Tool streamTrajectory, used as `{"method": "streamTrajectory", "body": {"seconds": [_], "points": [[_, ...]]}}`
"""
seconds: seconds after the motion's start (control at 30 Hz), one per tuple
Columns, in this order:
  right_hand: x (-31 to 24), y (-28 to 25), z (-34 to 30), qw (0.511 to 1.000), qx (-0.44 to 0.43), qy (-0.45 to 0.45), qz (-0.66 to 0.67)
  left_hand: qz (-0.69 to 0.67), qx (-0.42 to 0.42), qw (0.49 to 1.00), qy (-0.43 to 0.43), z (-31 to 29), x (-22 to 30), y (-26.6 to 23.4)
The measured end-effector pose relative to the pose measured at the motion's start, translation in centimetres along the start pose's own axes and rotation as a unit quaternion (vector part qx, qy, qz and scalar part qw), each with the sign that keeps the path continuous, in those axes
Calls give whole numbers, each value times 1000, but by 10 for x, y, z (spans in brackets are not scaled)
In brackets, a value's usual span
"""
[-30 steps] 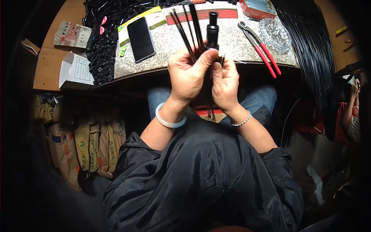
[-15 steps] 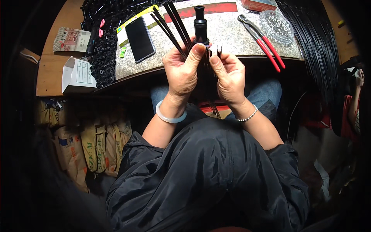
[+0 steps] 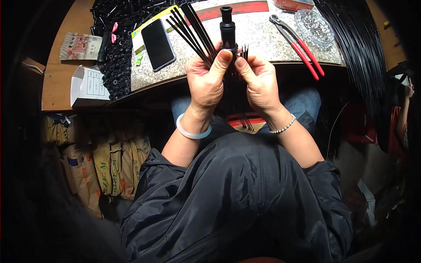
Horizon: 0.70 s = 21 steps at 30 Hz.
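My left hand (image 3: 205, 83) is closed, its thumb pressed to the base of a black stepped plastic cylinder (image 3: 227, 33) that stands upright above the fingers. Several long black rods (image 3: 199, 33), resembling umbrella ribs, fan up and left out of the same hand. Close beside the cylinder's base, my right hand (image 3: 262, 81) pinches a cluster of thin black rod ends (image 3: 244, 52) between thumb and fingers. More thin rods (image 3: 242, 115) hang down between the two hands. The fingers hide how the rods meet the cylinder.
A phone (image 3: 158, 45) lies on the speckled worktop (image 3: 193, 57). Red-handled pliers (image 3: 298, 48) and a clear glass ashtray (image 3: 315, 30) sit to the right, near a large bundle of black rods (image 3: 351, 48). Small black parts (image 3: 119, 65) and an open white box (image 3: 89, 85) are at left.
My right hand has shifted slightly left, nearer the cylinder's base, and the thin rod ends beside it show more. The rods in my left hand are spread a little wider.
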State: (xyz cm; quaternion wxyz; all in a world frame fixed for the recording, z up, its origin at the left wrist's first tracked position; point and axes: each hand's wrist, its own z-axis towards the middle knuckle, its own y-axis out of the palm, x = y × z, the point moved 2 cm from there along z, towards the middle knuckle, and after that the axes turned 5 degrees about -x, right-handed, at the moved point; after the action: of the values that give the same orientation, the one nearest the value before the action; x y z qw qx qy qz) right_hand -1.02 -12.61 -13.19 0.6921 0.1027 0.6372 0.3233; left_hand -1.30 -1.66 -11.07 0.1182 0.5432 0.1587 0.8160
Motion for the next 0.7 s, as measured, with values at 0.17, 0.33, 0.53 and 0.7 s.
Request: {"method": "streamTrajectory", "body": {"seconds": [0.17, 0.33, 0.53, 0.7], "points": [[3, 1, -2, 999, 17, -38, -10, 59, -50, 996, -43, 2, 4, 0], [0, 6, -4, 998, 42, -46, -22, 97, -15, 994, 38, 1, 5, 8], [11, -2, -6, 995, 55, -68, 46, 97, 37, 994, 45, -2, -3, 3], [7, -8, 5, 999, -30, 20, 32, 87, 32, 993, 70, -3, -6, 0]]}}
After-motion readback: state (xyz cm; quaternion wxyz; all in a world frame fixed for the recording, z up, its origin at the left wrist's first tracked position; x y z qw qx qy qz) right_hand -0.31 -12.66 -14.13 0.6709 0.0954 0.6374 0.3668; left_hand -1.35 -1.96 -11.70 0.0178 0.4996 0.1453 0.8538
